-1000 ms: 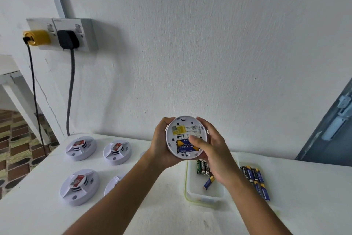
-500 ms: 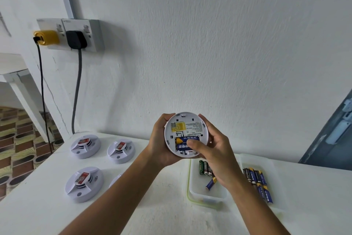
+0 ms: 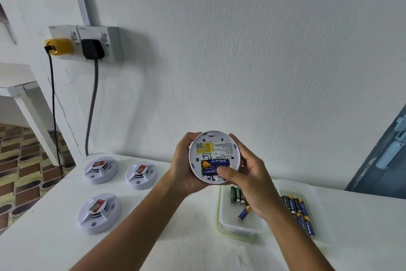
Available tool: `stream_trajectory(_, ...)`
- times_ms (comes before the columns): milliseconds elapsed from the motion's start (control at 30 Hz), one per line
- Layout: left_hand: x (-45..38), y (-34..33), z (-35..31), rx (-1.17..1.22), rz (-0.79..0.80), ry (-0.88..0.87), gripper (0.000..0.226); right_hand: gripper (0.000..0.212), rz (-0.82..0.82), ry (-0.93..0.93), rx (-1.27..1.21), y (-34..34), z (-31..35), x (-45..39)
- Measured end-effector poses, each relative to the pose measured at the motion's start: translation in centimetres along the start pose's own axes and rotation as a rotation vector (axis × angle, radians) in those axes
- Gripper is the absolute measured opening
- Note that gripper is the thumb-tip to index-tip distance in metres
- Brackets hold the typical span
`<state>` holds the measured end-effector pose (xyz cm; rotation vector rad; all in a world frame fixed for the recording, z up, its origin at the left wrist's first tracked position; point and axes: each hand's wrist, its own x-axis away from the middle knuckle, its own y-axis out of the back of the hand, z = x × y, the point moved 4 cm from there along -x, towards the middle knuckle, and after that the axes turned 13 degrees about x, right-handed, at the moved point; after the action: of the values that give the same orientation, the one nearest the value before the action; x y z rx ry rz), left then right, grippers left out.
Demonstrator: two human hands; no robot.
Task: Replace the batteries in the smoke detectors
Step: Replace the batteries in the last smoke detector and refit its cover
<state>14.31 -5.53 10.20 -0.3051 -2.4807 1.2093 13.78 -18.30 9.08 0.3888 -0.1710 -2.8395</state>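
Overhead, hands [image 3: 219,174] cradling smoke detector [image 3: 214,152], batteries [image 3: 215,166] seated

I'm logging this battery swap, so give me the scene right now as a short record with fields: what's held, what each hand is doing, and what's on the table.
held item: smoke detector, back side facing the camera, lifted above the table
battery bay: open, two blue batteries inside
left hand: grips the detector's left edge
right hand: holds the right edge, thumb on the lower battery
on table, left: detectors lying face up
clear tub: a few loose batteries
right tray: a row of blue batteries
wall: two plugs in a socket
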Motion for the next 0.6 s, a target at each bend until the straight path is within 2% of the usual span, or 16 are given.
stream_trajectory(233, 0.01, 0.3, -0.07, -0.006, -0.014, 0.004, 0.061, 0.053, -0.027, 0.023, -0.012, -0.23, 0.32, 0.18)
stream_trajectory(400, 0.15, 0.33, -0.04, -0.018, -0.01, -0.005, 0.058, 0.067, 0.006, 0.0, -0.003, -0.2, 0.1, 0.35)
stream_trajectory(600, 0.18, 0.42, -0.35, -0.006, -0.008, -0.017, 0.061, 0.052, -0.025, 0.029, -0.033, -0.6, 0.76, 0.37)
